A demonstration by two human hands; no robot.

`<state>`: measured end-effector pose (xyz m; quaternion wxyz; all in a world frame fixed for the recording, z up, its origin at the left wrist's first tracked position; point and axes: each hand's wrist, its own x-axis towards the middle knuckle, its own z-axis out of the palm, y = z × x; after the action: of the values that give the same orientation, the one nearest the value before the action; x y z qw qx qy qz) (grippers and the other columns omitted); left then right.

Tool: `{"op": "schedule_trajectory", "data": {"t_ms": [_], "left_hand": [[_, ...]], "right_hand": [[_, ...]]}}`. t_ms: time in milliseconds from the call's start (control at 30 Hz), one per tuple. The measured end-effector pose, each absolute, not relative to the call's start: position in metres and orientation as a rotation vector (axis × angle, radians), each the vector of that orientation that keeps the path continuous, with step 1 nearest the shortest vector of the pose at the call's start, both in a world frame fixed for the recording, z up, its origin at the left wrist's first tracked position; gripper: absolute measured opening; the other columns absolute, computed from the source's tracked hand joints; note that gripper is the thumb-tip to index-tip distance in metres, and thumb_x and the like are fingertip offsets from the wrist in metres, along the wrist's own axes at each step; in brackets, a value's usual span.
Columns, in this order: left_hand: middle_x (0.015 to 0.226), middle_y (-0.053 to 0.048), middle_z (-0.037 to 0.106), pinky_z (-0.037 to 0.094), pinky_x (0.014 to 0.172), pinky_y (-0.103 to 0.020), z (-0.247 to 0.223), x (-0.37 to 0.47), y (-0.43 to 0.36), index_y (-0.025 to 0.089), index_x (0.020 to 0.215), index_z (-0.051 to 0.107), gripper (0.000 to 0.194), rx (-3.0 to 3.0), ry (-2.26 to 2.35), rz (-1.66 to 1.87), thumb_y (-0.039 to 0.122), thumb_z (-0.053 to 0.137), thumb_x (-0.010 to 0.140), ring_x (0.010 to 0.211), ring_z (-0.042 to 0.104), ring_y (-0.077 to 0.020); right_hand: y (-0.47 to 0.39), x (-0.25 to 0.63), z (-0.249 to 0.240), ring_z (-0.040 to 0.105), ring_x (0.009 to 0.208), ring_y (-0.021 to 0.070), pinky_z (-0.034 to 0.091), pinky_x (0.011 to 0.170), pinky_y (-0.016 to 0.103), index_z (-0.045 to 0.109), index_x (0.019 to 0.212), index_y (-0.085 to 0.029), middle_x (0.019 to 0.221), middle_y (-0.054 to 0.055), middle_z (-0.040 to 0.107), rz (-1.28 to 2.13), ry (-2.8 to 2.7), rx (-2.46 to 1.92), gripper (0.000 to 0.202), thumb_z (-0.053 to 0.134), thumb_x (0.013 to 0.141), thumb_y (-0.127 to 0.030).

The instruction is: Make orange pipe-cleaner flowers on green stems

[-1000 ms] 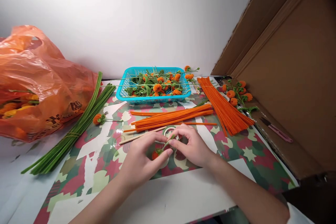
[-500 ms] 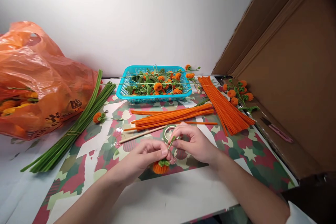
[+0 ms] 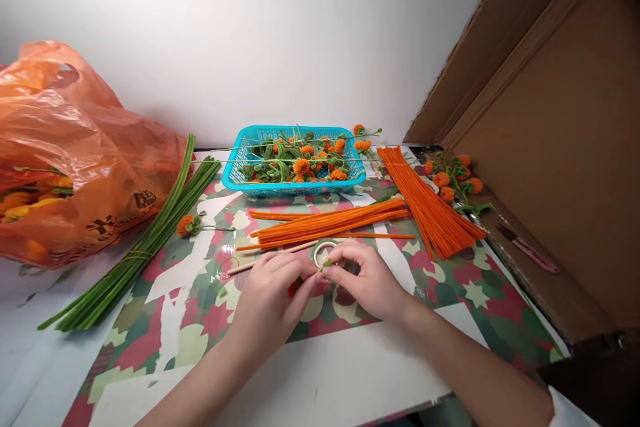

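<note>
My left hand (image 3: 275, 290) is closed around a small pipe-cleaner flower (image 3: 292, 289); only a bit of its orange head shows between the fingers. My right hand (image 3: 367, 280) pinches the flower's green stem (image 3: 327, 263), fingertips touching those of the left hand. Just behind the fingertips lies a roll of pale tape (image 3: 320, 248), partly covered by the right hand. A thin wooden stick (image 3: 243, 267) rests beside the left hand. Beyond both hands is a pile of orange pipe cleaners (image 3: 330, 223).
A turquoise basket (image 3: 231, 181) holds orange flowers and green pieces. A bundle of green pipe cleaners (image 3: 135, 253) and an orange plastic bag (image 3: 90, 140) lie left. At right are an orange bundle (image 3: 433, 207), finished flowers (image 3: 453, 177), a pink-handled cutter (image 3: 535, 257) and cardboard (image 3: 560, 133).
My left hand has turned over the flower, so the orange head that hung below it is now mostly covered. The right hand has shifted slightly down, still pinching the stem.
</note>
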<state>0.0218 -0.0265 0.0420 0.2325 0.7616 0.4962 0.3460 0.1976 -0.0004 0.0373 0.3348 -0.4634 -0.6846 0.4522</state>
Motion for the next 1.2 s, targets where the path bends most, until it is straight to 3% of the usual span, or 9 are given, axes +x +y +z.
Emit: {"op": "schedule_trajectory", "data": {"t_ms": [167,300,400,533,633,833,1033,1200], "left_hand": [[0.079,-0.005,0.069,0.046,0.067,-0.026,0.049,0.014,-0.022,0.017,0.077,0.068,0.031,1.570,1.089,0.587,0.038,0.050,0.090,0.074,0.060,-0.0165],[0.082,-0.008,0.069,0.049,0.074,-0.029,0.048,0.010,-0.020,0.015,0.079,0.069,0.034,1.205,0.782,0.448,0.042,0.050,0.089,0.083,0.063,-0.0195],[0.076,-0.007,0.068,0.049,0.073,-0.029,0.048,0.013,-0.021,0.015,0.079,0.069,0.034,1.298,0.891,0.503,0.042,0.050,0.089,0.078,0.063,-0.0187],[0.084,-0.004,0.070,0.047,0.077,-0.028,0.052,0.019,-0.024,0.020,0.085,0.070,0.017,1.754,1.218,0.728,0.035,0.063,0.081,0.079,0.062,-0.0178],[0.078,-0.003,0.070,0.046,0.072,-0.027,0.053,0.020,-0.024,0.020,0.076,0.070,0.019,1.908,1.282,0.763,0.032,0.058,0.085,0.073,0.061,-0.0163],[0.079,-0.005,0.070,0.047,0.064,-0.024,0.055,0.008,-0.019,0.017,0.080,0.072,0.033,1.527,1.152,0.548,0.041,0.051,0.088,0.074,0.062,-0.0172],[0.078,-0.007,0.069,0.049,0.077,-0.028,0.048,0.008,-0.019,0.015,0.078,0.068,0.031,1.081,0.693,0.428,0.040,0.053,0.088,0.078,0.064,-0.0173],[0.071,-0.004,0.066,0.048,0.065,-0.024,0.042,0.017,-0.021,0.016,0.073,0.066,0.029,1.253,0.973,0.603,0.041,0.058,0.085,0.068,0.060,-0.0148]], "right_hand": [[0.002,0.204,0.037,0.055,0.082,0.0170,0.036,0.086,0.037,0.071,0.079,-0.024,0.078,0.000,0.069,0.991,-1.947,-1.048,0.009,0.067,0.080,-0.016],[0.003,0.211,0.039,0.053,0.082,0.0169,0.038,0.083,0.035,0.070,0.081,-0.024,0.075,0.000,0.067,1.130,-1.977,-0.902,0.006,0.066,0.082,-0.021],[0.003,0.211,0.041,0.053,0.083,0.0166,0.039,0.079,0.033,0.068,0.076,-0.023,0.077,0.000,0.065,1.146,-1.952,-0.976,0.008,0.065,0.083,-0.021],[0.002,0.205,0.041,0.053,0.081,0.0157,0.037,0.083,0.034,0.066,0.074,-0.022,0.075,-0.001,0.065,1.070,-1.913,-1.103,0.009,0.065,0.082,-0.019],[0.000,0.200,0.041,0.054,0.080,0.0162,0.038,0.081,0.034,0.067,0.072,-0.022,0.073,-0.001,0.066,1.085,-1.876,-1.150,0.010,0.066,0.081,-0.018],[0.000,0.200,0.040,0.055,0.082,0.0172,0.040,0.081,0.035,0.070,0.075,-0.024,0.077,0.001,0.067,1.095,-1.847,-1.143,0.007,0.067,0.079,-0.019],[-0.001,0.202,0.041,0.053,0.080,0.0179,0.043,0.073,0.033,0.068,0.071,-0.022,0.073,0.002,0.064,1.229,-1.809,-1.083,0.008,0.067,0.078,-0.024],[-0.001,0.203,0.040,0.054,0.078,0.0157,0.043,0.069,0.030,0.066,0.074,-0.021,0.079,0.001,0.060,1.274,-1.760,-1.141,0.006,0.063,0.080,-0.022]]}}
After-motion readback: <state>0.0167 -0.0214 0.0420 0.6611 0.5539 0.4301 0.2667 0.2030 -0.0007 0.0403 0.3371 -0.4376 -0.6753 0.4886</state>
